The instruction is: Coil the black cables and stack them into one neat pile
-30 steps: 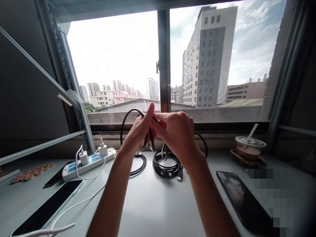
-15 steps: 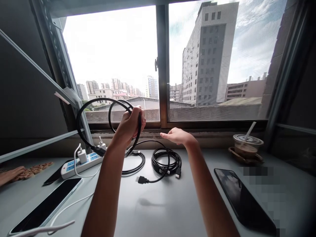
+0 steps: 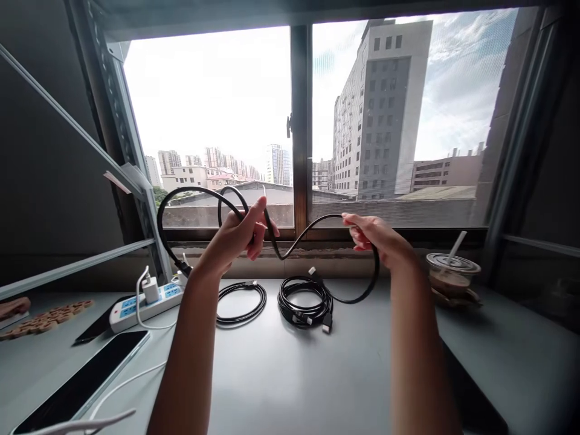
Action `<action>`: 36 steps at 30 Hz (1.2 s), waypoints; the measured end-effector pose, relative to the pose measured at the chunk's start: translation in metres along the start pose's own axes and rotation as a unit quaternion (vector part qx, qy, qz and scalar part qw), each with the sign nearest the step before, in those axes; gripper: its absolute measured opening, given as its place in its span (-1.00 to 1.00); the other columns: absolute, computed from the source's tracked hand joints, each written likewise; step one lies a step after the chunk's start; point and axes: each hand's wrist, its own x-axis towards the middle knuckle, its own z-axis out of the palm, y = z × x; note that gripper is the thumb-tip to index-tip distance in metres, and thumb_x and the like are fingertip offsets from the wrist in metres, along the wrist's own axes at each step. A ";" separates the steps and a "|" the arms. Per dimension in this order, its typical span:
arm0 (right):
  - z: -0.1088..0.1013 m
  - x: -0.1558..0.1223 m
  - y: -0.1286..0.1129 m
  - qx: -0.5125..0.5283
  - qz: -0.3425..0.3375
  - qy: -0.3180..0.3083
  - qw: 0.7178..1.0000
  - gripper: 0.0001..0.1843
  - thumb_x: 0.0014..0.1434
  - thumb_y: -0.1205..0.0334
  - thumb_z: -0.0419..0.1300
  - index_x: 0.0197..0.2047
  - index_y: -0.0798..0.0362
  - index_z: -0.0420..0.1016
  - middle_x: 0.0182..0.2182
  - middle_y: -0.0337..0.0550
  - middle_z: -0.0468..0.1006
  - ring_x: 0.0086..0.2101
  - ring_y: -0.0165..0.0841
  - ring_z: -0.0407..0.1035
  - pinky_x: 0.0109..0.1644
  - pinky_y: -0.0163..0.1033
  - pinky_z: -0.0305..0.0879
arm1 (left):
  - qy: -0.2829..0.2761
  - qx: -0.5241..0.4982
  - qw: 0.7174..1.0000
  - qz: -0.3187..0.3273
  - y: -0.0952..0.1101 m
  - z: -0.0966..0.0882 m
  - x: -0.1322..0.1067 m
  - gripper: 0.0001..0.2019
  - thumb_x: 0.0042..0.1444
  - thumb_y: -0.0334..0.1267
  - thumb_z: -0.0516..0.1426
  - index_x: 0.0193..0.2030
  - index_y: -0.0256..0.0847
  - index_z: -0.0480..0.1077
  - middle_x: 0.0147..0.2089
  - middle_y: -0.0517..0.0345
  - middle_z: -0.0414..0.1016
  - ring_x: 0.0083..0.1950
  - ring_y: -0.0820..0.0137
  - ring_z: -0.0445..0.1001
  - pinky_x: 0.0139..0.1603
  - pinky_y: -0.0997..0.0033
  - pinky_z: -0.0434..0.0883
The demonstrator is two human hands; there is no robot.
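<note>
A thick black HDMI cable (image 3: 196,190) is held up in front of the window, one loop hanging left of my left hand (image 3: 242,232), which is closed around it. From there the cable dips and rises to my right hand (image 3: 369,232), whose fingers pinch it. Beyond the right hand its free end curves down and back left, with the end plug (image 3: 313,272) hanging over a coiled black cable (image 3: 283,302) on the desk. The other plug (image 3: 183,266) hangs near the power strip. Left of the coil lies a second, thinner coiled black cable (image 3: 242,318).
A white power strip (image 3: 122,320) with chargers stands at left, beside a phone (image 3: 86,380) and white cable (image 3: 120,382). Another person's hand (image 3: 14,307) is at the far left. At right are a lidded drink cup (image 3: 453,275) and a dark phone (image 3: 471,386), partly behind my forearm.
My right hand has moved right and taken hold of the HDMI cable, drawing a stretch out between both hands. The hanging plug has swung up and back behind the coil.
</note>
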 end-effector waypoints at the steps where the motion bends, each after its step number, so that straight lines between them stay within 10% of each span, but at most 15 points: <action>1: -0.006 -0.005 -0.004 0.040 -0.013 0.014 0.999 -0.71 0.10 0.05 0.12 -0.50 0.06 0.21 -0.74 -0.47 0.07 -0.74 -0.62 -0.06 -0.59 -0.45 0.15 | 0.012 0.018 1.000 -0.006 -0.001 -0.001 0.000 -0.48 0.18 0.11 -0.09 -0.58 -0.26 0.34 -0.80 0.21 0.17 -0.72 0.54 0.21 -0.66 0.58 0.16; 8: -0.021 -0.040 -0.026 0.144 -0.135 0.031 0.980 -0.67 -0.02 0.09 0.21 -0.55 -0.02 0.09 -0.69 -0.46 -0.06 -0.73 -0.58 -0.21 -0.68 -0.39 -0.05 | 0.142 0.057 0.983 -0.103 -0.020 -0.014 0.008 -0.37 -0.01 0.26 0.04 -0.09 -0.34 0.32 -0.36 -0.06 0.49 -0.60 0.39 0.43 -0.67 0.51 0.25; 16: -0.012 -0.041 -0.027 0.144 -0.142 0.092 0.975 -0.84 -0.02 0.25 0.24 -0.33 -0.09 0.36 -0.58 -0.36 0.28 -0.61 -0.55 0.22 -0.58 -0.44 0.22 | 0.167 -0.109 0.978 -0.061 -0.014 -0.013 0.011 -0.66 0.12 -0.01 0.02 -0.53 -0.20 0.24 -0.73 0.28 0.16 -0.75 0.52 0.22 -0.76 0.54 0.09; 22: -0.003 -0.033 -0.022 0.016 -0.174 0.090 0.980 -0.65 0.14 0.27 0.08 0.02 -0.09 0.38 -0.17 -0.17 0.51 -0.15 -0.35 0.44 -0.21 -0.29 0.47 | 0.036 -0.188 0.974 -0.121 -0.001 -0.007 0.010 -0.59 0.14 -0.06 -0.08 -0.67 -0.19 0.16 -0.77 0.28 0.06 -0.68 0.47 0.29 -0.63 0.51 0.25; 29: 0.007 -0.024 -0.012 -0.071 -0.103 0.098 0.987 -0.46 0.17 0.31 0.02 0.23 -0.03 0.17 -0.05 -0.02 0.44 -0.13 -0.29 0.43 -0.29 -0.29 0.51 | 0.181 0.025 0.980 -0.072 -0.019 -0.003 0.016 -0.63 0.12 -0.20 -0.05 -0.61 -0.25 0.38 -0.57 0.09 0.46 -0.45 0.40 0.45 -0.21 0.42 0.37; 36: 0.039 -0.008 0.001 -0.163 -0.109 -0.031 0.980 -0.32 0.17 0.14 0.04 0.33 0.02 -0.05 0.19 0.10 0.21 -0.24 -0.27 0.46 -0.39 -0.26 0.48 | -0.053 0.031 0.988 -0.143 -0.016 0.011 0.014 -0.71 0.10 -0.09 0.07 -0.32 -0.30 0.45 -0.23 -0.05 0.57 -0.13 0.28 0.49 -0.08 0.36 0.33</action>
